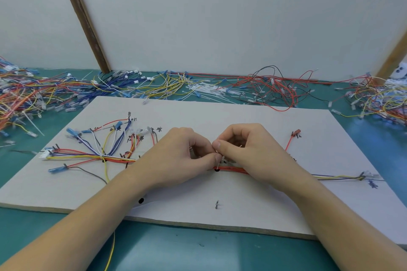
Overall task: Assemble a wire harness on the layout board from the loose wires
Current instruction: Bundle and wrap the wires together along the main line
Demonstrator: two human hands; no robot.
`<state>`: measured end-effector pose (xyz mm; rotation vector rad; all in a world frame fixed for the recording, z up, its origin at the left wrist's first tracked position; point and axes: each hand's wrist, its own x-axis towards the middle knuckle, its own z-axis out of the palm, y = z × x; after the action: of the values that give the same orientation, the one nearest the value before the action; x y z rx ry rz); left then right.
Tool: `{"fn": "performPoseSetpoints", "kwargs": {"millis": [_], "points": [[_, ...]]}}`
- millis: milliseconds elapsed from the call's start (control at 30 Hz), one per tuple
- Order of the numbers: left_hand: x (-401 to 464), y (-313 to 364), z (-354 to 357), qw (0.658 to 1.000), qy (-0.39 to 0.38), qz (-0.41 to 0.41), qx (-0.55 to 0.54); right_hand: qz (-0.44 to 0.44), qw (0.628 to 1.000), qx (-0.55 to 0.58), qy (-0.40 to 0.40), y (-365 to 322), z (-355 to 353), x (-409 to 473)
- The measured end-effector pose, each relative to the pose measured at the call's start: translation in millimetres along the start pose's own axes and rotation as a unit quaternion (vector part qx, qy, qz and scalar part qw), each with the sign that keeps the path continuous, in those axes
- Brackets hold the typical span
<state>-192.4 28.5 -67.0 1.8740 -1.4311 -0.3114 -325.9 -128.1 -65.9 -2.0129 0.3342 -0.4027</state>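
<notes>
Now at bundling step: my left hand (pixel 189 152) and right hand (pixel 242 149) both pinch white cable tie (pixel 218 164) looped over red wire bundle (pixel 231 169), mid layout board (pixel 220 114). Next, by my reckoning: feed tail through head, cinch snug without shifting wires off nails

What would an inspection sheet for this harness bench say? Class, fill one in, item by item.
Surface: white layout board on a green table.
Job's things: wire bundle routed along the board's pegs; a white cable tie at its middle.
Clutter: loose wires and spare ties heaped behind the board.
Grippers: left hand and right hand both pinch the cable tie.
Cables: a yellow wire trails off the front edge.
Surroundings: white panels with wooden framing.
</notes>
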Motion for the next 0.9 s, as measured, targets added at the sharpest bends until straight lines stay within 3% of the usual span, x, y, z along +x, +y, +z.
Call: {"fn": "performPoseSetpoints", "kwargs": {"millis": [533,900], "points": [[2,1,-5,0.999,-0.031,-0.016,0.027,-0.041,0.997,-0.025,0.054,1,9,0],[1,3,-4,0.998,-0.021,0.019,0.061,-0.005,0.999,0.019,-0.027,-4,-3,-1]]}}
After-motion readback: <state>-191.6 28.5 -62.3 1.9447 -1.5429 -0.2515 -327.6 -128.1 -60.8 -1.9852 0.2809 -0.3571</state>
